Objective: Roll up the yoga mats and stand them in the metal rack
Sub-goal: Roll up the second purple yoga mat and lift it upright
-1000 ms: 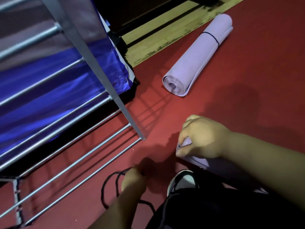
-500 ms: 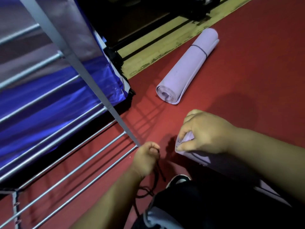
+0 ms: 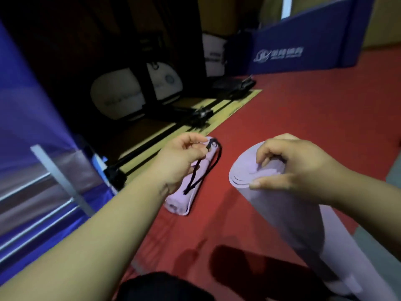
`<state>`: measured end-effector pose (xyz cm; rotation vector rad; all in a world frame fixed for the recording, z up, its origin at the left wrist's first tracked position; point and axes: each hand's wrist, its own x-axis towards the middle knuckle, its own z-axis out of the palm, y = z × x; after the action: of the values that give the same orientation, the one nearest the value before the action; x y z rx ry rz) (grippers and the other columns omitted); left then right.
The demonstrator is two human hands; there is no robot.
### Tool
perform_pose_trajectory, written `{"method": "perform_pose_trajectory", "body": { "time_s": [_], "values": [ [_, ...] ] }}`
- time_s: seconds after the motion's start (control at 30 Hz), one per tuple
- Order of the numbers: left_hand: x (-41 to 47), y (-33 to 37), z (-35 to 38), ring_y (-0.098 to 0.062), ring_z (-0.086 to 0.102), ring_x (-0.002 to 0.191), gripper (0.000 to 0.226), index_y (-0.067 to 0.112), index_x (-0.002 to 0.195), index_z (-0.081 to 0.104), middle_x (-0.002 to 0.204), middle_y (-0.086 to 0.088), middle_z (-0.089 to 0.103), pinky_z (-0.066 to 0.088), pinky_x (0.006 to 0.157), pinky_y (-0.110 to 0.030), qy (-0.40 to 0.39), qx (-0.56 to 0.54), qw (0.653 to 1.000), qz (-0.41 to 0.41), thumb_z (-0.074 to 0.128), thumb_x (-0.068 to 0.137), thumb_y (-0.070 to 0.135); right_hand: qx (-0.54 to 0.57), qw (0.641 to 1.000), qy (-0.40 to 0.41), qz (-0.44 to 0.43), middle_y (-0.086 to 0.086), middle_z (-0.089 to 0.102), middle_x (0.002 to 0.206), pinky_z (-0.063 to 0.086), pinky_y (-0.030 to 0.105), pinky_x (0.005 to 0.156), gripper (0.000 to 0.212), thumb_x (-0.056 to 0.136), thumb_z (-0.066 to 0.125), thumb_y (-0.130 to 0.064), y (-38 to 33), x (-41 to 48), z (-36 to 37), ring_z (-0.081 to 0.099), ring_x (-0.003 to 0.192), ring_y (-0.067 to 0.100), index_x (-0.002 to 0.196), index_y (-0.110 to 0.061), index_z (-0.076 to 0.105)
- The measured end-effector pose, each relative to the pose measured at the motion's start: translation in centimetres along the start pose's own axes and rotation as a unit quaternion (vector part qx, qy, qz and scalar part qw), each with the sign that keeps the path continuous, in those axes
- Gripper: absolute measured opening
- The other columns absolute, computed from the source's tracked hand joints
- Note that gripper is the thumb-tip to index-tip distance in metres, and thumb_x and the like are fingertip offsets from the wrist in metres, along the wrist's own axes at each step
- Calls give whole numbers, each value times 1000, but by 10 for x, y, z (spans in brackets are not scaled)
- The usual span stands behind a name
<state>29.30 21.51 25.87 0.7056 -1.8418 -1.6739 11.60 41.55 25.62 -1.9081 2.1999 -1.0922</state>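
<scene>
Right hand (image 3: 303,168) grips the top end of the rolled mat (image 3: 282,213), held at a tilt near the metal rack (image 3: 60,177); left hand (image 3: 180,157) pinches the black cord (image 3: 209,145). Slackened fingers (image 3: 265,152) before tying would likely let the coils unwind

The left hand (image 3: 180,157) and right hand (image 3: 288,166) come in on bare forearms (image 3: 97,235). The right thumbnail (image 3: 257,182) is short. Black cloth (image 3: 165,286) covers a leg at the bottom edge.
</scene>
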Motion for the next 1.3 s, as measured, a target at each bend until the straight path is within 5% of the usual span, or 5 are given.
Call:
{"method": "perform_pose_trajectory", "body": {
  "time_s": [0.17, 0.5, 0.73, 1.13, 1.3],
  "values": [
    [-21, 68, 72, -13, 61, 97, 23, 41, 78, 75, 94, 10, 73, 37, 80, -38, -66, -49, 995, 59, 71, 72, 20, 36, 992, 118, 26, -15, 62, 95, 38, 6, 76, 58, 49, 86, -74, 4, -44, -54, 59, 94, 1, 86, -36, 64],
    [-23, 17, 148, -19, 63, 71, 34, 11, 109, 64, 76, -5, 64, 50, 70, -32, -37, -220, 975, -6, 47, 94, -14, 188, 953, 228, 60, -16, 68, 107, 44, 19, 92, 26, 84, 52, -45, 27, -58, -35, 61, 107, 6, 102, -31, 65],
    [-30, 14, 170, -13, 56, 73, 25, 21, 100, 70, 76, 3, 60, 41, 66, -25, -72, -143, 986, 53, 62, 79, 10, 241, 872, 388, 177, -15, 72, 97, 51, 29, 95, 25, 98, 56, -14, 47, -44, -44, 68, 100, 4, 96, -36, 66],
    [-35, 1, 168, -2, 55, 121, 86, 63, 123, 48, 130, 7, 53, 45, 103, -23, -108, 197, 954, 196, 92, 51, 53, 396, 811, 356, 244, 3, 74, 105, 54, 40, 101, 32, 100, 51, 0, 55, -34, -55, 72, 103, 15, 91, -24, 71],
    [-35, 6, 174, -10, 58, 114, 82, 62, 121, 50, 110, 5, 57, 50, 96, -29, -106, 180, 954, 216, 94, 54, 42, 320, 861, 315, 239, -1, 75, 105, 55, 24, 86, 11, 98, 66, -14, 67, -39, -73, 71, 94, 11, 104, -23, 70]
  ]
}}
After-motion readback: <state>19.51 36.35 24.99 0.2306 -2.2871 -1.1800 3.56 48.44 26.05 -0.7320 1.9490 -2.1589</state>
